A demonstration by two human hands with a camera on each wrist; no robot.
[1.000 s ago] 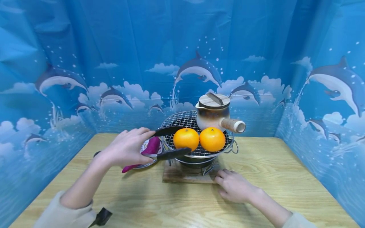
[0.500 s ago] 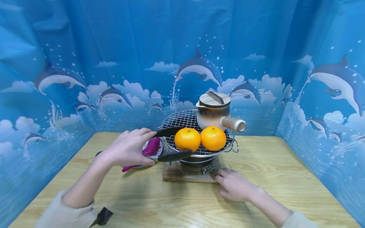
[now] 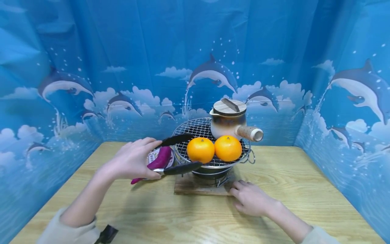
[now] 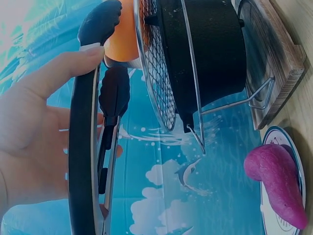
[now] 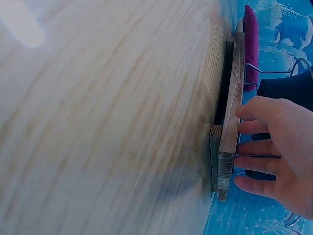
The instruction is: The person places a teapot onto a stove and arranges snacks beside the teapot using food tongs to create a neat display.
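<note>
My left hand (image 3: 131, 159) grips a pair of tongs (image 4: 83, 147) with dark scalloped tips. In the head view the tips are spread, one behind and one in front of the left orange (image 3: 200, 150), at its left side. A second orange (image 3: 228, 148) sits against it on the wire grill rack (image 3: 192, 127). Behind them stands a clay pot (image 3: 225, 125) with a wooden lid and side handle. My right hand (image 3: 253, 198) rests its fingertips on the right end of the wooden board (image 5: 230, 132) under the black stove (image 4: 205, 49), fingers fairly straight in the right wrist view.
Left of the stove, a patterned plate (image 4: 274, 134) holds a purple, curved, sweet-potato-like vegetable (image 4: 279, 183). Wire handles (image 3: 251, 157) stick out from the rack's side. A blue dolphin-print curtain (image 3: 137, 51) encloses the wooden table (image 3: 289, 183) at the back and sides.
My left hand and the tongs have shifted slightly left, so the tips reach less far around the left orange. The oranges stay on the rack, and my right hand has kept still.
</note>
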